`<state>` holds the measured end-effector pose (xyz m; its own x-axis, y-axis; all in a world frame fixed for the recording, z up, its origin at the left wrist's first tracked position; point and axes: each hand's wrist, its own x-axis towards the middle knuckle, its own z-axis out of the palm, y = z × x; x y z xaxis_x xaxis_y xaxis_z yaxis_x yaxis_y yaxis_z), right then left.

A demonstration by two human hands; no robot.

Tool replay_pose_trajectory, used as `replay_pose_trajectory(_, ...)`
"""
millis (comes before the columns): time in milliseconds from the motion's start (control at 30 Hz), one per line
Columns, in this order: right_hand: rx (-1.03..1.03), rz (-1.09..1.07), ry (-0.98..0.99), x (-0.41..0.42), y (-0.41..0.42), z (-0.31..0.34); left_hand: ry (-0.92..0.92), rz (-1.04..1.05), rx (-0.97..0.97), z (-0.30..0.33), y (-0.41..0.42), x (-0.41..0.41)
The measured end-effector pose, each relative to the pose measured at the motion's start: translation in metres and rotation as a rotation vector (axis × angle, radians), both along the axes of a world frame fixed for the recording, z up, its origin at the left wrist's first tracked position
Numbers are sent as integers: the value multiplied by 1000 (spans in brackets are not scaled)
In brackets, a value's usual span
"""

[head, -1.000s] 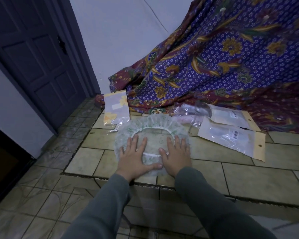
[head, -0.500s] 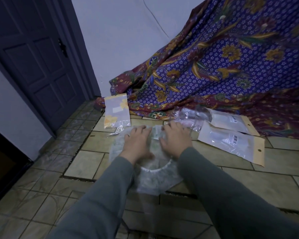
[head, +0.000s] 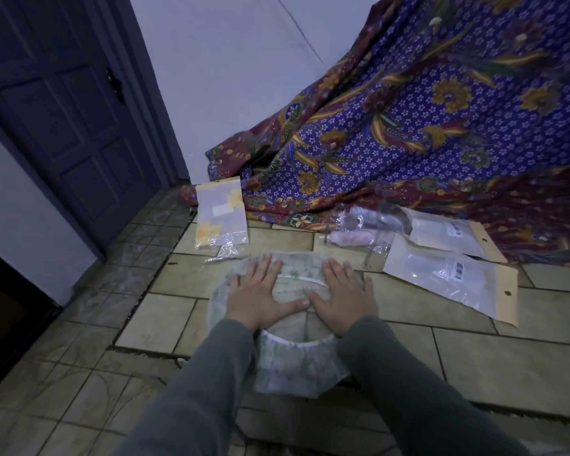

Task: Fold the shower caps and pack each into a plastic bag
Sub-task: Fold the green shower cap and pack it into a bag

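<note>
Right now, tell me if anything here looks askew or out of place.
Nothing is damaged or spilled. The empty clear bags lie crumpled and loosely heaped against the batik cloth, unlike the flat packaged bags beside them.

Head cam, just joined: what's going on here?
A person kneels over a tiled floor, flattening a clear shower cap. The left hand and right hand both press on it with straight fingers, side by side. It is not yet folded small. Two packaged bags lie to the right, one yellow-printed bag sits beyond on the left, and a patterned cloth hangs behind.
</note>
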<state>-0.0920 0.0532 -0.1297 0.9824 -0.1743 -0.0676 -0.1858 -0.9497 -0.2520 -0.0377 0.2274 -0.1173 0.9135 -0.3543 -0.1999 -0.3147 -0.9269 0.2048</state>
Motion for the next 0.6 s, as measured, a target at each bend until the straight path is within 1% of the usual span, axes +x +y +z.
replay_pose_trajectory(100, 10, 46, 20, 4, -5, 4, 50, -5, -94, 6, 0, 3)
replay_pose_trajectory(133, -11, 68, 19, 7, -6, 8, 40, -12, -135, 10, 0, 4)
replay_pose_trajectory(200, -99, 119, -41, 11, -5, 15, -97, -22, -172, 18, 0, 4)
replay_pose_trajectory(267, -130, 142, -104, 10, 1, 22, -260, -39, -181, 22, -1, 4)
replay_pose_trajectory(333, -96, 158, -96, 8, 10, 22, -303, -121, -150, 23, -6, 5)
replay_pose_trajectory(400, -84, 201, -32, 5, 15, 16, -236, -232, -103, 21, -14, 8)
replay_pose_trajectory(433, -76, 222, 5, 5, 14, 12, -186, -255, -93, 19, -17, 10)
replay_pose_trajectory(467, -59, 244, 37, 5, 11, 8, -133, -247, -85, 16, -19, 12)
replay_pose_trajectory(533, -18, 296, 76, 7, 1, 7, -25, -159, -54, 8, -21, 16)
replay_pose_trajectory(600, -6, 327, 84, 10, -10, 10, 30, -74, 0, 2, -21, 20)
